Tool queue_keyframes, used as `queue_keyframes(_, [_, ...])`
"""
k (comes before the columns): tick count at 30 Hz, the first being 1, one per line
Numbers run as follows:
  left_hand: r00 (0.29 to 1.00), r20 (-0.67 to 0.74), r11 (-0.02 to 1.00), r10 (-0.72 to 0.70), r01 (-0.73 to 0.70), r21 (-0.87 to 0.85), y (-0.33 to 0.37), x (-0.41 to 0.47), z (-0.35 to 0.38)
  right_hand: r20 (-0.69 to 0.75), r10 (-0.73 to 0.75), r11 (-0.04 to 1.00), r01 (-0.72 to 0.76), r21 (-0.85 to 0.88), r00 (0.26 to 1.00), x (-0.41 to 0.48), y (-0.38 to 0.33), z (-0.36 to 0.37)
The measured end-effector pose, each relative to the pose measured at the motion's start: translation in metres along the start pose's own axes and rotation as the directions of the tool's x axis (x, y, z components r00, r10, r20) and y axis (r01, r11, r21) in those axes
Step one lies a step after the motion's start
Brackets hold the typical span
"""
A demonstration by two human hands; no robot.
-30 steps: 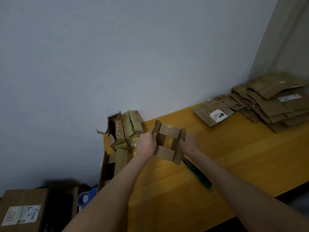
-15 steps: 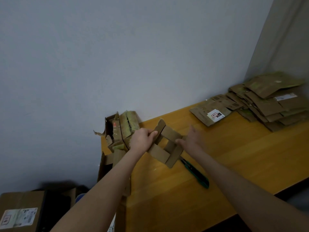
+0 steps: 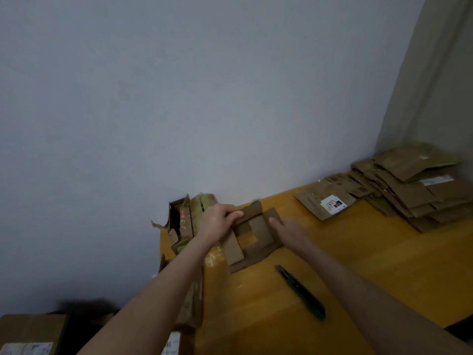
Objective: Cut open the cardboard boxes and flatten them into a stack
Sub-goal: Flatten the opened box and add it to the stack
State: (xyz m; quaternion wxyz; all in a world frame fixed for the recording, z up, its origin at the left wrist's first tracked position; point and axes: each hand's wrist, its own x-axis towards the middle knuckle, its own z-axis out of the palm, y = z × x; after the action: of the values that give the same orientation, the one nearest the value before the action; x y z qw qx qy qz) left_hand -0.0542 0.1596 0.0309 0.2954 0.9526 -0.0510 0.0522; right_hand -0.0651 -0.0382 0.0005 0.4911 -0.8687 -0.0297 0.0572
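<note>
A small brown cardboard box [image 3: 252,239], cut open, lies nearly flat on the wooden table [image 3: 358,265] near its back left corner. My left hand [image 3: 217,221] grips the box's upper left flap with curled fingers. My right hand [image 3: 288,228] presses flat on the box's right side. A green utility knife [image 3: 302,290] lies on the table just in front of the box, untouched. A stack of flattened boxes [image 3: 409,185] sits at the back right against the wall.
Several uncut small boxes [image 3: 186,216] stand at the table's back left corner. More cardboard hangs off the table's left edge [image 3: 192,298]. A large labelled box [image 3: 28,334] sits on the floor at lower left.
The open box has gone from held up as a hollow sleeve to pressed down almost flat on the table. Both hands dropped with it, and the view moved closer.
</note>
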Motion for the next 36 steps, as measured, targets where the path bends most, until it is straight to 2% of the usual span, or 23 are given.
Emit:
queue_keyframes(3, [0.976,-0.15,0.973,-0.16,0.13,-0.192,-0.002,-0.003,0.002,-0.117,0.095,0.995,-0.097,-0.015,0.989,0.003,-0.005,0.004])
queue_keyframes(5, [0.942,-0.1,0.909,-0.319,0.275,-0.312,-0.005,-0.007,0.007,-0.198,0.109,0.993,-0.116,-0.024,0.974,0.002,-0.005,0.004])
queue_keyframes(7, [0.92,0.029,0.86,-0.39,0.375,-0.346,-0.007,-0.013,0.015,-0.22,0.057,0.997,-0.065,-0.03,0.974,0.0,-0.007,0.004])
queue_keyframes(9, [0.919,0.072,0.851,-0.388,0.387,-0.355,-0.006,-0.014,0.02,-0.226,-0.02,0.999,0.012,-0.036,0.974,-0.002,-0.008,0.005])
queue_keyframes(12, [0.923,0.0,0.876,-0.386,0.367,-0.312,-0.002,-0.006,0.017,-0.225,-0.061,0.995,0.076,0.058,0.972,-0.003,-0.012,0.007])
queue_keyframes(15, [0.939,0.078,0.827,-0.335,0.333,-0.452,-0.002,-0.003,0.005,-0.25,0.012,0.967,0.052,0.249,0.968,-0.003,-0.011,-0.003])
queue_keyframes(17, [0.945,0.148,0.791,-0.291,0.324,-0.519,-0.004,-0.006,-0.003,-0.214,0.122,0.905,-0.02,0.425,0.969,-0.004,-0.01,-0.011])
queue_keyframes(18, [0.937,0.173,0.746,-0.305,0.348,-0.569,-0.004,-0.007,-0.007,-0.173,0.183,0.85,-0.067,0.523,0.968,-0.004,-0.008,-0.014])
queue_keyframes(20, [0.911,0.25,0.579,-0.328,0.403,-0.708,-0.004,-0.007,-0.013,-0.098,0.257,0.75,-0.134,0.648,0.962,-0.004,-0.003,-0.018])
queue_keyframes(22, [0.898,0.351,0.411,-0.265,0.434,-0.801,-0.006,-0.007,-0.017,-0.07,0.255,0.721,-0.141,0.678,0.964,-0.003,0.003,-0.02])
queue_keyframes(24, [0.876,0.431,0.333,-0.218,0.482,-0.81,-0.012,-0.007,-0.018,-0.085,0.216,0.735,-0.105,0.67,0.973,-0.004,0.007,-0.021])
queue_keyframes(28, [0.761,0.604,0.294,-0.237,0.649,-0.702,-0.014,-0.007,-0.018,-0.098,0.061,0.798,0.01,0.603,0.993,-0.006,0.013,-0.023])
queue_keyframes(30, [0.784,0.578,0.325,-0.225,0.62,-0.714,-0.009,-0.009,-0.018,-0.032,-0.017,0.803,0.033,0.595,0.999,-0.005,0.013,-0.024])
queue_keyframes(32, [0.832,0.497,0.332,-0.246,0.554,-0.763,-0.011,-0.012,-0.016,0.088,-0.047,0.796,-0.016,0.605,0.995,-0.006,0.01,-0.029])
queue_keyframes(34, [0.886,0.393,0.373,-0.246,0.461,-0.805,-0.011,-0.016,-0.016,0.182,0.008,0.792,-0.117,0.599,0.983,-0.007,0.006,-0.033])
queue_keyframes(36, [0.939,0.292,0.475,-0.184,0.345,-0.81,-0.009,-0.018,-0.016,0.22,0.096,0.777,-0.211,0.593,0.971,-0.007,0.005,-0.034])
